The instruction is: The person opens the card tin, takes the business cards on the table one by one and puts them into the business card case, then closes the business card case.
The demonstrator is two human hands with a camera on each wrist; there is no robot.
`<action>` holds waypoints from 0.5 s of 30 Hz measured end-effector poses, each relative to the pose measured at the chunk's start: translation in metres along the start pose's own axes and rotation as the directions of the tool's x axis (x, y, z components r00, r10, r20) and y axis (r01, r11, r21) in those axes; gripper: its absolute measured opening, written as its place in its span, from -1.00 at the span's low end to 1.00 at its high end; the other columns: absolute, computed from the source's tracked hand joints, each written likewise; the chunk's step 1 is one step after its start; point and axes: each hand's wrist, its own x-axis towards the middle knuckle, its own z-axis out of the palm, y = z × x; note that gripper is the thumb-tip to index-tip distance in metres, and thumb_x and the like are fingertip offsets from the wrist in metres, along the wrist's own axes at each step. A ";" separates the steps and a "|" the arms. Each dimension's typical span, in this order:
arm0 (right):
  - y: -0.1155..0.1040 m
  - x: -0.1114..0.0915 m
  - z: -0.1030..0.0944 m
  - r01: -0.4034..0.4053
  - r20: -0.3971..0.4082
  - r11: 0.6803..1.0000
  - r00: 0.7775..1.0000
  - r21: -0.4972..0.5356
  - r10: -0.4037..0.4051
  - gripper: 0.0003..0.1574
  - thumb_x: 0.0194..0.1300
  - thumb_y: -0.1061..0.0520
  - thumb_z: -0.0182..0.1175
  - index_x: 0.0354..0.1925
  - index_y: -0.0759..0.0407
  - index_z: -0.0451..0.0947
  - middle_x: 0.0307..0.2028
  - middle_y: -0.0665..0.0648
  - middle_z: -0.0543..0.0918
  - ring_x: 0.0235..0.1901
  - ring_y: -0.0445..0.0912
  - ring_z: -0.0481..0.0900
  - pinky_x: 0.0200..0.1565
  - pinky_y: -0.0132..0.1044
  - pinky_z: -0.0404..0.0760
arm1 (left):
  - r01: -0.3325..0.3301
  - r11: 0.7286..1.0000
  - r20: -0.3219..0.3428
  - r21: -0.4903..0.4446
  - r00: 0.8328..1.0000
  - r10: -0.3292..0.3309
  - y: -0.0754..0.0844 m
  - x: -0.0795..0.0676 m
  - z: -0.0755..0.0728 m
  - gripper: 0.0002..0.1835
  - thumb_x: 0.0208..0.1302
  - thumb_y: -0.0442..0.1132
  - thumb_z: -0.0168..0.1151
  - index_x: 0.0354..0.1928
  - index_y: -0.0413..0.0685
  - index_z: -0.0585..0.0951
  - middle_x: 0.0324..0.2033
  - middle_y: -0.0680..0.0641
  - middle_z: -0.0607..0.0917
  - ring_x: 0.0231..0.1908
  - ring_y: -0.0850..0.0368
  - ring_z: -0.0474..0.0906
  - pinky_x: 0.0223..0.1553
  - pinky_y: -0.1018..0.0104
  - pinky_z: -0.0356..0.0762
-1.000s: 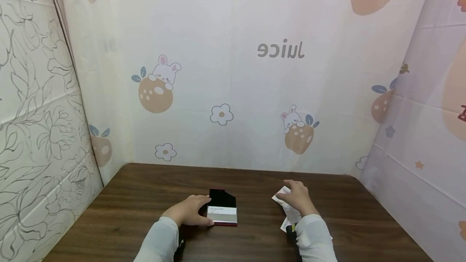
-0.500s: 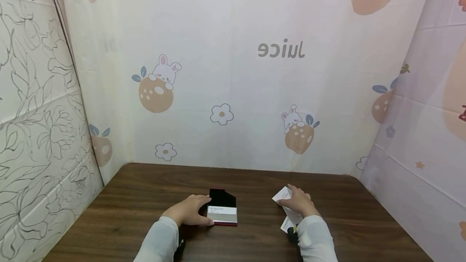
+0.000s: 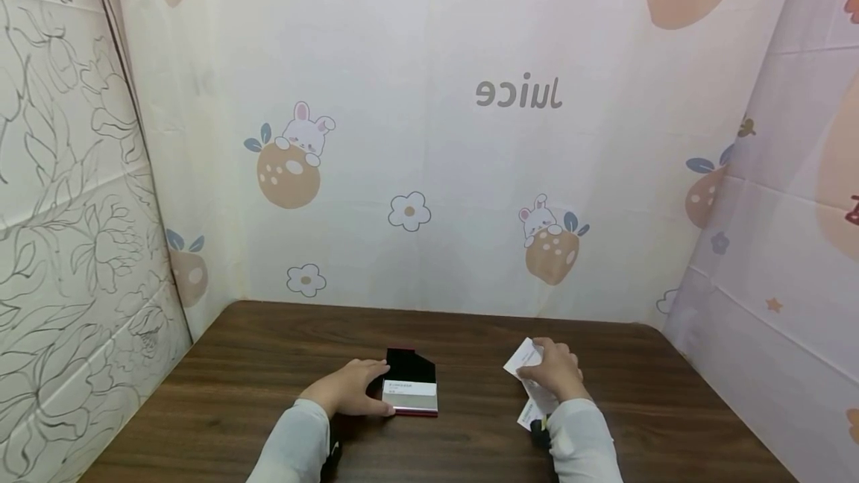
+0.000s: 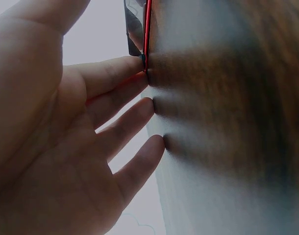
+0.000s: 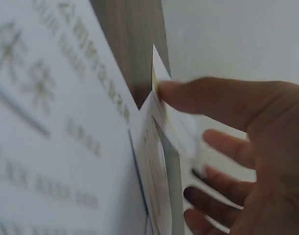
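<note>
A black, red-edged business card case point(image 3: 411, 393) lies unfolded on the table, with white cards point(image 3: 409, 387) in its near half. My left hand point(image 3: 349, 387) rests at its left side. Its thumb touches the near left corner and its index finger the left edge. In the left wrist view the left fingers point(image 4: 135, 117) are nearly straight, tips on the tabletop beside the red edge. To the right, my right hand point(image 3: 557, 373) pinches a white business card point(image 3: 523, 356) between thumb and fingers, tilted off the table. More printed cards point(image 5: 56, 122) lie beneath and near that hand.
The brown wooden table point(image 3: 463, 446) runs back to a white patterned curtain point(image 3: 429, 133). Further printed cloths hang at left and right. A dark wrist strap point(image 3: 539, 434) sits at the right cuff, partly over the cards.
My right fingers have come down and closed on the top card, which now tilts up slightly and has shifted a little. The left hand and the card case stay in place.
</note>
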 end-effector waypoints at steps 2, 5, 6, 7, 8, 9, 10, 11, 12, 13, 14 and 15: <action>0.001 0.001 0.001 0.005 -0.029 0.999 1.000 0.042 -0.003 -0.07 -0.09 0.10 0.38 0.22 0.35 0.26 0.09 0.58 0.24 -0.01 0.40 0.29 -0.04 0.31 0.37 | -0.003 1.000 -0.002 0.001 1.000 0.003 0.000 0.000 0.000 -0.14 0.04 0.23 0.27 0.29 -0.16 0.35 0.29 -0.17 0.36 0.25 -0.14 0.17 0.19 -0.16 0.29; 0.001 0.002 0.001 0.008 -0.042 0.994 0.999 0.109 -0.004 -0.11 -0.07 0.23 0.31 0.24 0.37 0.20 0.08 0.58 0.17 -0.01 0.36 0.30 0.02 0.29 0.39 | -0.002 1.000 -0.003 -0.005 1.000 0.002 0.001 -0.001 0.001 -0.14 0.04 0.23 0.27 0.29 -0.16 0.35 0.29 -0.17 0.36 0.25 -0.14 0.17 0.19 -0.16 0.29; 0.001 0.003 0.001 0.004 -0.037 0.992 0.999 0.129 0.000 -0.10 -0.05 0.26 0.29 0.25 0.37 0.17 0.09 0.58 0.15 0.00 0.36 0.29 0.04 0.28 0.39 | 0.000 1.000 -0.003 -0.007 1.000 0.000 0.001 -0.001 0.001 -0.14 0.04 0.24 0.27 0.29 -0.16 0.35 0.29 -0.17 0.35 0.25 -0.14 0.17 0.19 -0.15 0.29; 0.000 0.003 0.001 0.003 -0.037 0.990 0.999 0.140 0.002 -0.10 -0.04 0.27 0.28 0.26 0.37 0.15 0.09 0.58 0.14 0.01 0.36 0.28 0.06 0.29 0.37 | 0.000 1.000 -0.003 -0.008 1.000 0.000 0.001 -0.001 0.001 -0.14 0.04 0.23 0.27 0.29 -0.16 0.35 0.29 -0.17 0.36 0.25 -0.14 0.18 0.19 -0.15 0.29; 0.000 0.003 0.000 -0.001 -0.037 0.989 0.999 0.147 0.006 -0.09 -0.04 0.28 0.27 0.26 0.37 0.13 0.09 0.58 0.14 0.01 0.36 0.28 0.06 0.29 0.36 | 0.001 1.000 -0.004 -0.007 1.000 -0.001 0.001 -0.001 0.000 -0.14 0.04 0.23 0.27 0.29 -0.16 0.35 0.28 -0.17 0.36 0.25 -0.14 0.18 0.19 -0.15 0.30; -0.001 0.003 0.000 -0.007 -0.035 0.988 0.999 0.156 0.013 -0.07 -0.03 0.28 0.27 0.28 0.37 0.10 0.10 0.59 0.14 0.03 0.37 0.26 0.08 0.31 0.34 | 0.001 1.000 -0.005 -0.005 1.000 -0.002 0.002 -0.001 0.000 -0.14 0.04 0.23 0.27 0.28 -0.16 0.35 0.28 -0.17 0.36 0.25 -0.14 0.18 0.19 -0.16 0.30; -0.001 0.004 0.000 -0.012 -0.035 0.987 0.999 0.159 0.017 -0.05 -0.02 0.27 0.28 0.29 0.38 0.07 0.10 0.61 0.15 0.05 0.40 0.25 0.09 0.32 0.32 | 0.002 1.000 -0.006 -0.002 1.000 -0.002 0.002 -0.001 0.000 -0.14 0.03 0.22 0.28 0.28 -0.16 0.36 0.28 -0.17 0.36 0.25 -0.14 0.18 0.18 -0.16 0.30; -0.002 0.004 0.000 -0.015 -0.034 0.987 0.999 0.158 0.021 -0.03 -0.02 0.26 0.28 0.30 0.39 0.04 0.10 0.64 0.17 0.05 0.42 0.26 0.09 0.33 0.32 | 0.003 1.000 -0.005 -0.002 1.000 -0.003 0.002 -0.001 -0.001 -0.14 0.03 0.23 0.28 0.28 -0.16 0.36 0.28 -0.17 0.36 0.25 -0.14 0.18 0.18 -0.16 0.30; -0.002 0.004 0.000 -0.020 -0.030 0.988 0.999 0.155 0.025 0.00 -0.01 0.25 0.29 0.31 0.40 0.01 0.11 0.67 0.19 0.06 0.43 0.27 0.09 0.33 0.32 | 0.003 1.000 -0.005 0.000 1.000 -0.003 0.002 -0.001 -0.001 -0.14 0.04 0.23 0.28 0.28 -0.16 0.36 0.28 -0.17 0.36 0.25 -0.14 0.18 0.18 -0.16 0.30; -0.002 0.004 0.000 -0.023 -0.029 0.988 0.999 0.153 0.028 0.02 -0.01 0.23 0.30 0.31 0.41 -0.02 0.12 0.68 0.22 0.06 0.44 0.27 0.10 0.33 0.32 | 0.002 1.000 -0.004 0.004 1.000 -0.002 0.002 -0.001 -0.001 -0.14 0.04 0.23 0.27 0.28 -0.16 0.36 0.28 -0.17 0.36 0.25 -0.14 0.18 0.18 -0.16 0.30; -0.002 0.004 -0.001 -0.024 -0.030 0.988 0.999 0.150 0.029 0.05 -0.01 0.21 0.31 0.31 0.42 -0.05 0.12 0.69 0.24 0.07 0.44 0.28 0.10 0.32 0.32 | 0.001 1.000 -0.003 0.005 1.000 -0.001 0.002 -0.001 -0.001 -0.14 0.04 0.23 0.27 0.28 -0.17 0.36 0.28 -0.17 0.36 0.25 -0.14 0.18 0.19 -0.16 0.30; -0.002 0.005 -0.001 -0.025 -0.032 0.989 0.999 0.147 0.030 0.07 -0.01 0.20 0.32 0.32 0.43 -0.07 0.12 0.69 0.26 0.07 0.45 0.29 0.09 0.32 0.32 | 0.001 1.000 -0.002 0.005 1.000 -0.001 0.003 -0.001 -0.001 -0.14 0.04 0.23 0.27 0.28 -0.17 0.36 0.28 -0.17 0.36 0.25 -0.14 0.18 0.19 -0.15 0.29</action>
